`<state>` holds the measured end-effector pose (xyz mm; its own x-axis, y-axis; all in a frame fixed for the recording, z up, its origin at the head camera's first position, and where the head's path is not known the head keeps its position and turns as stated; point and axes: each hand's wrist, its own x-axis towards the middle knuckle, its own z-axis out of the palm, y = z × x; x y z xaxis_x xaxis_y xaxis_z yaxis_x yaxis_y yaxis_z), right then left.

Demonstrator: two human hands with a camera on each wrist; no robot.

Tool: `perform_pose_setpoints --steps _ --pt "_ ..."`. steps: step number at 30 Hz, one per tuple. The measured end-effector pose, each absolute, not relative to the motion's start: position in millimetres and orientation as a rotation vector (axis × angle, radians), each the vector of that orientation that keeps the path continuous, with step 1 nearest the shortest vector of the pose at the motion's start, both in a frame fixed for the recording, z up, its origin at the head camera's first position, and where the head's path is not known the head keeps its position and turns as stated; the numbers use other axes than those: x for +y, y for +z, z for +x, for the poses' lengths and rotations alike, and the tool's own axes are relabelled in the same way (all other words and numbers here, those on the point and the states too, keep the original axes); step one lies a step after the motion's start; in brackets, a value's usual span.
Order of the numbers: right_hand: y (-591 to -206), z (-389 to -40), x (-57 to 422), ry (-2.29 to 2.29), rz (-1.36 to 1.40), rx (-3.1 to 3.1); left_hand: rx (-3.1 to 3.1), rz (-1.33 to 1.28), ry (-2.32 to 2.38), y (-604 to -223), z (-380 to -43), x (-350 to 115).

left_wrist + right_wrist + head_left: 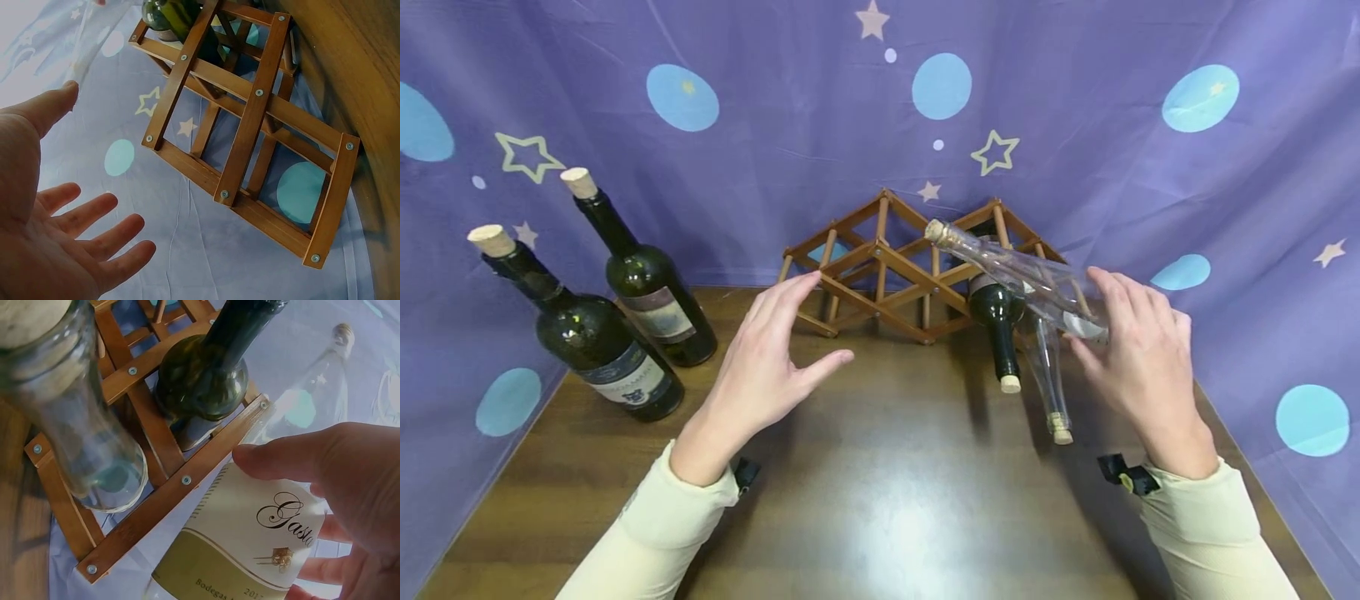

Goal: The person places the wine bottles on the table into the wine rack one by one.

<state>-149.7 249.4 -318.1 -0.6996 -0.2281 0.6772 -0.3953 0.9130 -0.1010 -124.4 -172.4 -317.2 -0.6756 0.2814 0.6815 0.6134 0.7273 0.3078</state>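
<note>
My right hand (1150, 358) grips a corked clear glass bottle (988, 260) round its body. It tilts above the right part of the wooden wine rack (880, 248), cork toward the upper left. In the right wrist view the thumb lies across the bottle's cream and olive label (250, 512). A dark green bottle (1002, 333) and another clear bottle (1051, 375) lie in the rack, corked necks facing me. My left hand (752, 358) hovers left of the rack, thumb and fingers spread, holding nothing.
Two corked dark green bottles stand on the left of the wooden table (865, 450): a labelled one (610, 350) in front and another (658, 292) behind. A purple curtain (790, 150) with stars and blue dots hangs behind the rack and along both sides.
</note>
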Motion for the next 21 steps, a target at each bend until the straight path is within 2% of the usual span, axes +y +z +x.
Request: perform_pose_setpoints --steps 21 --pt "-310.7 -142.6 219.1 0.200 0.580 -2.267 -2.261 -0.758 -0.709 -308.2 -128.5 -150.4"
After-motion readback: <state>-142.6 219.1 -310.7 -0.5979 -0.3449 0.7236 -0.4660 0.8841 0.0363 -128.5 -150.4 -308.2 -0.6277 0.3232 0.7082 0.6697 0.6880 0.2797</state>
